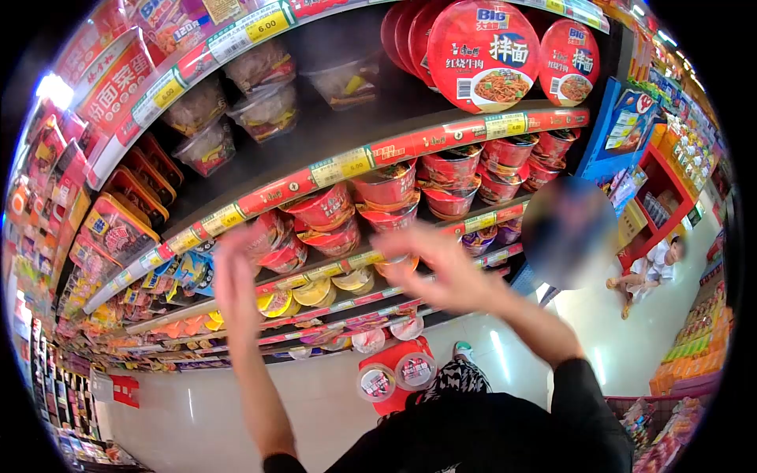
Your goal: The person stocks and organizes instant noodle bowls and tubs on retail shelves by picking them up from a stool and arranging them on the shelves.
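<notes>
My left hand (236, 280) is raised in front of the shelves, seen edge-on with its fingers stretched out, slightly smeared by motion. Nothing shows in it. To its right, my right hand (434, 264) is held out with fingers and thumb apart, also holding nothing. Behind the hands stand stacked red instant noodle bowls (319, 217) on a middle shelf. Yellow-lidded cups (314, 292) line the shelf below, between the two hands. Whether either hand touches a shelf cannot be made out; both appear in front of it.
Large red noodle tubs (485, 55) stand on the upper shelf, beside clear plastic-wrapped bowls (264, 110). Two round tubs (415, 369) sit low by my feet on a red surface. At right, a person (650, 268) sits on the pale floor (505, 355), near a blurred shape.
</notes>
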